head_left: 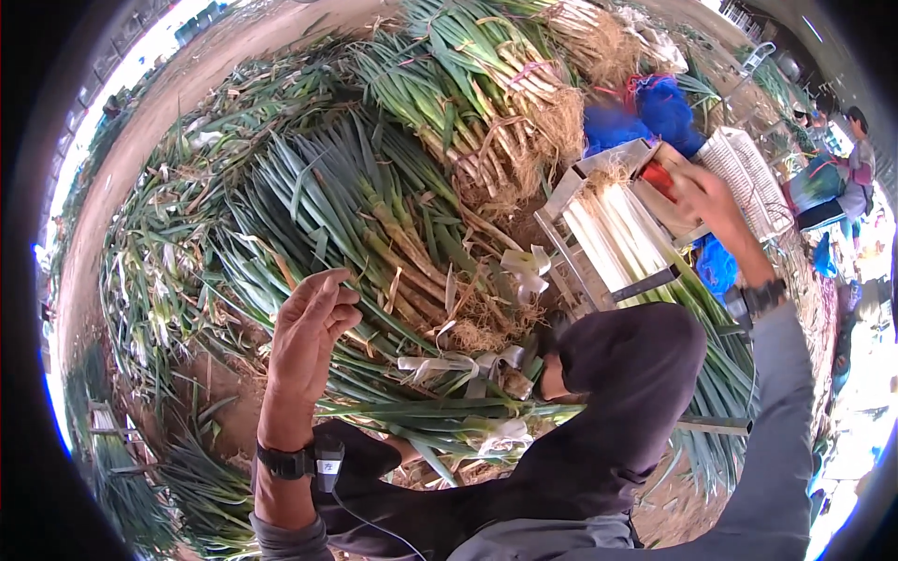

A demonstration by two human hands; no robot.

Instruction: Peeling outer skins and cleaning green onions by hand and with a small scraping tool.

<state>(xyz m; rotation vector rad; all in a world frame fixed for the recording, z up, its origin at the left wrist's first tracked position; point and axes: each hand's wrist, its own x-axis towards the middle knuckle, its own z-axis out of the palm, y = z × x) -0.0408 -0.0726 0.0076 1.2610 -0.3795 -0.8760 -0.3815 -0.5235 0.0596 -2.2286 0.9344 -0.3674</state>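
Observation:
My left hand [316,323] is raised over the pile of leeks [374,234], its fingers bent and pressed together. Anything between those fingertips is too small to make out. On the right, my right hand [703,196] reaches over a compartment of a metal-edged stand [572,187], close beside a red object [659,178]. Its fingers are smeared, so its grip is unclear. Trimmed leeks [613,234] with white stalks lie in the stand, roots at the far end and green tops toward me. A dark strap [645,283] crosses them.
Tied bundles of rooty leeks [505,103] lie at the far middle. Blue netting [669,112] and a white plastic crate [744,182] flank the stand. Loose leaves [159,271] cover the ground at left. Another person [856,159] is at the far right. My bent knee [645,346] is beside the stand.

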